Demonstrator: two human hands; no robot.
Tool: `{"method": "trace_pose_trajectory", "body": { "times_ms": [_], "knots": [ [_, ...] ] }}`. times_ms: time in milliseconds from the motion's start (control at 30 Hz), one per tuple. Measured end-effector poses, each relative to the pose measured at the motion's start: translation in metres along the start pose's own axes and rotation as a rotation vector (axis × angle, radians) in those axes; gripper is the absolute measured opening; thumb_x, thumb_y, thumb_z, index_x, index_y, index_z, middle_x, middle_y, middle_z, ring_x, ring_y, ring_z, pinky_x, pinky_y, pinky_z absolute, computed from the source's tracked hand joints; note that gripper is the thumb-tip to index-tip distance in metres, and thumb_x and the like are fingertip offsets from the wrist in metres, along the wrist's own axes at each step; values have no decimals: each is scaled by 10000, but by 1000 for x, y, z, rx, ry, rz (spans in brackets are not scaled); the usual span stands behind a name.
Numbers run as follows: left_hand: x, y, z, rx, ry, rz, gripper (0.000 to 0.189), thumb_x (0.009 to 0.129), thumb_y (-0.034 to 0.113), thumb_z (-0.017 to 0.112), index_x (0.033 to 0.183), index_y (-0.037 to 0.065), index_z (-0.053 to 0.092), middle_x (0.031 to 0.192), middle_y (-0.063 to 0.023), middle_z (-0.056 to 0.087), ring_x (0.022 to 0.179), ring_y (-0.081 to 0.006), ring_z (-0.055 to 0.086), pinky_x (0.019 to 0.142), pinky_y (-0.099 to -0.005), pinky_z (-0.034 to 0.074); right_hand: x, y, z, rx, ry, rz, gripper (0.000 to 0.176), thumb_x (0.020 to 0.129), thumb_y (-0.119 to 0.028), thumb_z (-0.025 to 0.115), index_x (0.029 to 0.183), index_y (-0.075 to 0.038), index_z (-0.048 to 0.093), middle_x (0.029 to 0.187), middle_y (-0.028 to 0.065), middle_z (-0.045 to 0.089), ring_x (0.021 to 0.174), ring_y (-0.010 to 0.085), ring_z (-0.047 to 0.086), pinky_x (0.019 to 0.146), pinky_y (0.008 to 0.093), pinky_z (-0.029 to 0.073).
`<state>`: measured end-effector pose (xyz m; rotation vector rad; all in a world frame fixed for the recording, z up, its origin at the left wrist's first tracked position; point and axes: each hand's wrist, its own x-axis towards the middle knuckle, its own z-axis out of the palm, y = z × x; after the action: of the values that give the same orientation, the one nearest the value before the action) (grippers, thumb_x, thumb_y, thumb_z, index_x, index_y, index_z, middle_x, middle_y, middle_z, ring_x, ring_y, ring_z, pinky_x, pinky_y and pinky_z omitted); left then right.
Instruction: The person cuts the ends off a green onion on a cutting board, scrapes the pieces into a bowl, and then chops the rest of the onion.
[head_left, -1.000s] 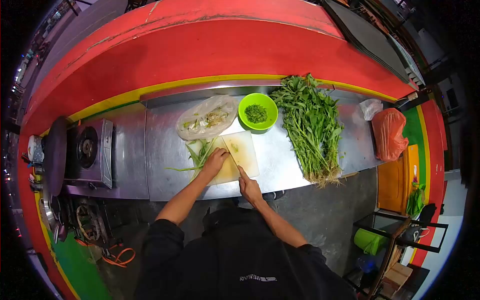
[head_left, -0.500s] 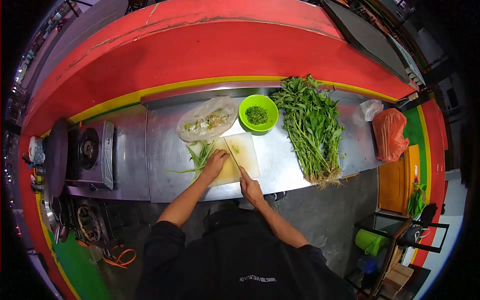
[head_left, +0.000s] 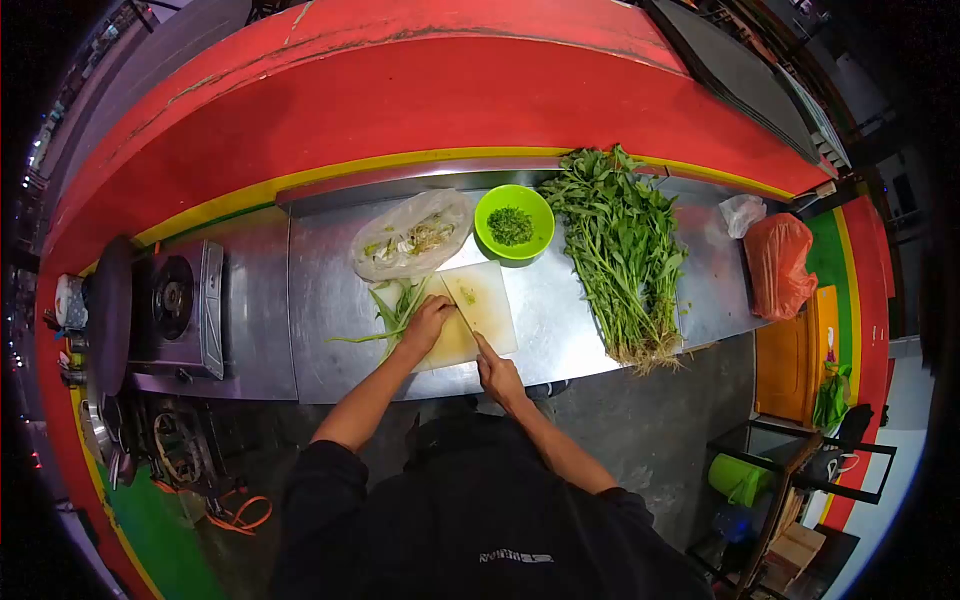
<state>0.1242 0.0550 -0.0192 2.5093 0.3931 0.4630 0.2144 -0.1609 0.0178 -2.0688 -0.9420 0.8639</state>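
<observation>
Right hand (head_left: 500,379) grips kitchen knife (head_left: 463,318), left hand (head_left: 428,323) clamps green stalks (head_left: 403,306) on cutting board (head_left: 490,303) (blade (head_left: 454,300) close by), so a rolling stalk could cause a nick.

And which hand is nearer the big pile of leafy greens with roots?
Right. The right hand, holding the knife, is left of the leafy greens; the left hand is farther left, at the green stalks on the cutting board.
</observation>
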Motion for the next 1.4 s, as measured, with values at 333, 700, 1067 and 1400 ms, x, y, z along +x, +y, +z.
{"method": "trace_pose_trajectory", "body": {
  "times_ms": [333, 700, 1067, 1400],
  "knots": [
    [-5, 6, -3, -7, -9, -92, 305, 828, 35, 620, 1105, 24, 748, 1090, -126, 675, 1073, -309, 622, 925, -403, 522, 12, -7, 4, 6, 80, -48, 550, 1014, -166, 527, 1547, -233, 409, 805, 327, 656, 741, 513, 654, 691, 572, 491],
    [3, 7, 1, 22, 18, -9, 297, 825, 26, 584, 1076, 12, 743, 1084, -122, 681, 1056, -315, 631, 927, -407, 527, -3, -8, -5, 24, 57, -41, 554, 1022, -167, 544, 1555, -232, 406, 719, 301, 626, 662, 479, 648, 642, 524, 482],
    [2, 6, 4, 92, 19, 44, 245, 835, 58, 604, 1042, -7, 717, 1049, -117, 654, 1021, -297, 608, 893, -396, 522, -2, 0, 1, -10, 63, -51, 550, 1022, -192, 543, 1554, -222, 405, 732, 311, 643, 685, 506, 655, 659, 557, 497],
    [3, 12, 0, 119, 31, 42, 235, 835, 53, 614, 1035, 1, 725, 1034, -112, 647, 1003, -293, 613, 855, -403, 536, -5, -2, 3, -61, 70, -38, 561, 1010, -162, 540, 1552, -206, 404, 718, 308, 638, 660, 492, 650, 644, 554, 488]
  ]
}}
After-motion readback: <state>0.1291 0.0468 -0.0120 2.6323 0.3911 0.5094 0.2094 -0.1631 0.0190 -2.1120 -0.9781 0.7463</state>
